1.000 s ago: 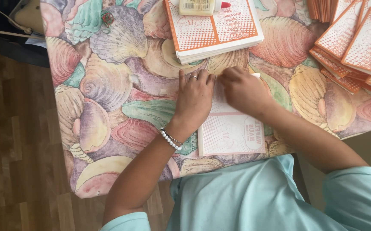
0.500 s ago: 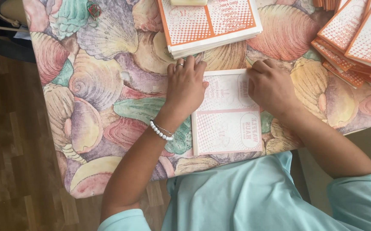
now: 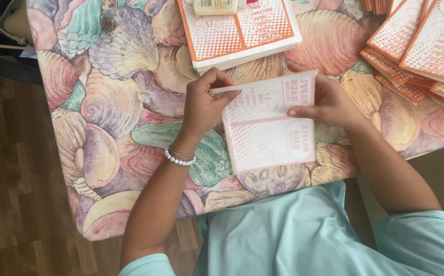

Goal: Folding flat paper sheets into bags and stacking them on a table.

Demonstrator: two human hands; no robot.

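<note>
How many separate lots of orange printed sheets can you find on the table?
3: a sheet held in the left hand and right hand, a stack beyond them, and a fanned pile far right, partly cut off.

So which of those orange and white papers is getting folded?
The paper sheet between the left hand and right hand, its top edge lifted over. The stack above and the pile at right lie flat, untouched.

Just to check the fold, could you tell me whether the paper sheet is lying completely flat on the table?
No, both hands, left and right, lift the far edge of the paper sheet up and fold it toward the person.
</note>
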